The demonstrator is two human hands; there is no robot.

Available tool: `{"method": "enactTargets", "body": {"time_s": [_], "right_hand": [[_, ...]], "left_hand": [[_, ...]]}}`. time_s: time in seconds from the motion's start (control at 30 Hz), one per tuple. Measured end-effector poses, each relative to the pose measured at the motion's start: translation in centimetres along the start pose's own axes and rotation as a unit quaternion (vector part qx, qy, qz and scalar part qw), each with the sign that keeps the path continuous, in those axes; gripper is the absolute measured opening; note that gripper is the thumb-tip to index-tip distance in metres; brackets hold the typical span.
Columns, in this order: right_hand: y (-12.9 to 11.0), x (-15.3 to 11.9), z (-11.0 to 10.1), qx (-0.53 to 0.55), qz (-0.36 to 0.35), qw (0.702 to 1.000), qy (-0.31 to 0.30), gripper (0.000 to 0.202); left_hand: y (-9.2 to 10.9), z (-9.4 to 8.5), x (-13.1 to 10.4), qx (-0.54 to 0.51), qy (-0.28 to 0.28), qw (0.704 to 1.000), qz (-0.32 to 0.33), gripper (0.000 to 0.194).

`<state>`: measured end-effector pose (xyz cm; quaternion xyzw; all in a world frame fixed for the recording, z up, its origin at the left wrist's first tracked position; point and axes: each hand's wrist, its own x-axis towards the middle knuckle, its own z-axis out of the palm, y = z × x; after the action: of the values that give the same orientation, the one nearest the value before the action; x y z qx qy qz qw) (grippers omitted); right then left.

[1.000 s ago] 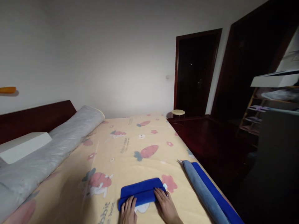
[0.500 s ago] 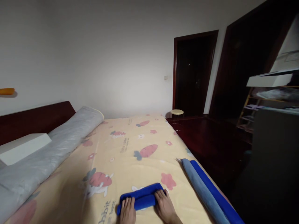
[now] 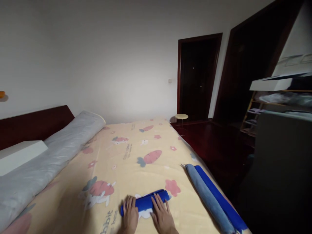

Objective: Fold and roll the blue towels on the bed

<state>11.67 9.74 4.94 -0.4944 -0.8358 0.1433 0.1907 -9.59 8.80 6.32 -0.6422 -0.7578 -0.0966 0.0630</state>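
Observation:
A blue cloth roll (image 3: 145,202) lies on the patterned bed sheet (image 3: 131,175) near the bottom centre. My left hand (image 3: 131,213) rests over the roll's left end, its fingers close together and bent over the cloth. On the roll's right part lies my right hand (image 3: 162,213), fingers spread and pressing on the top. To the right, along the bed's edge, are a grey-blue roll (image 3: 207,196) and a second, brighter blue roll (image 3: 219,196), side by side.
A long grey bundle (image 3: 56,159) and a white box (image 3: 21,156) lie by the dark headboard (image 3: 36,123). Beyond the bed's far right corner stands a round stool (image 3: 181,116). Shelves (image 3: 258,110) and a dark cabinet (image 3: 280,162) stand at the right.
The blue cloth has gone from a flatter piece with a fold to a narrower roll. My right hand has moved from its right end onto its top, with fingers now spread.

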Motion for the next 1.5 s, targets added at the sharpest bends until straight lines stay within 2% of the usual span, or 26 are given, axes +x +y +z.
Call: {"method": "enactTargets", "body": {"time_s": [0.07,0.13,0.23,0.3,0.4,0.53,0.67,0.8,0.97,1.07,1.17,1.37,1.5], "right_hand": [[-0.5,0.8,-0.3,0.003,0.010,1.000,-0.007,0.060],[-1.5,2.0,-0.5,0.005,0.009,1.000,-0.012,0.060],[-3.0,3.7,-0.4,0.019,-0.037,0.998,-0.040,0.063],[-3.1,4.2,-0.5,0.030,-0.067,0.995,-0.066,0.066],[-0.9,4.0,-1.5,0.026,-0.080,0.994,-0.065,0.065],[3.3,3.0,-3.5,-0.002,-0.007,1.000,-0.007,0.060],[5.2,2.8,-4.6,-0.010,0.038,0.999,-0.023,0.067],[3.6,3.9,-4.5,-0.020,0.045,0.998,-0.043,0.072],[-0.7,5.7,-2.1,0.006,-0.067,0.994,-0.089,0.081],[-1.7,6.1,-0.7,0.031,-0.104,0.989,-0.097,0.078],[-0.2,6.0,-0.7,0.023,-0.097,0.993,-0.071,0.072],[5.8,5.9,-2.6,-0.057,-0.051,0.996,-0.043,0.071],[7.5,5.7,-1.8,-0.092,-0.045,0.995,-0.020,0.072]], "left_hand": [[0.2,1.2,-0.4,0.005,0.027,0.999,0.030,0.058],[1.1,2.0,-0.7,0.002,0.032,0.997,0.069,0.061],[3.1,2.7,-0.7,-0.003,0.011,0.995,0.099,0.059],[3.5,2.7,-0.7,-0.008,-0.008,0.996,0.094,0.061],[1.6,2.1,-0.9,-0.006,-0.027,0.996,0.086,0.069],[-2.3,0.1,-0.9,0.017,-0.061,0.996,0.060,0.073],[-3.6,-1.0,-0.4,0.028,-0.113,0.992,0.039,0.073],[-2.7,-0.1,0.4,0.039,-0.121,0.991,0.038,0.076],[0.8,1.8,1.1,0.004,-0.096,0.991,0.089,0.077],[2.2,2.7,1.4,-0.018,-0.090,0.989,0.118,0.071],[0.7,2.7,1.7,-0.025,-0.080,0.987,0.139,0.066],[-5.6,1.4,1.9,0.034,-0.045,0.986,0.154,0.060],[-6.5,1.4,1.6,0.050,-0.039,0.986,0.155,0.058]]}}
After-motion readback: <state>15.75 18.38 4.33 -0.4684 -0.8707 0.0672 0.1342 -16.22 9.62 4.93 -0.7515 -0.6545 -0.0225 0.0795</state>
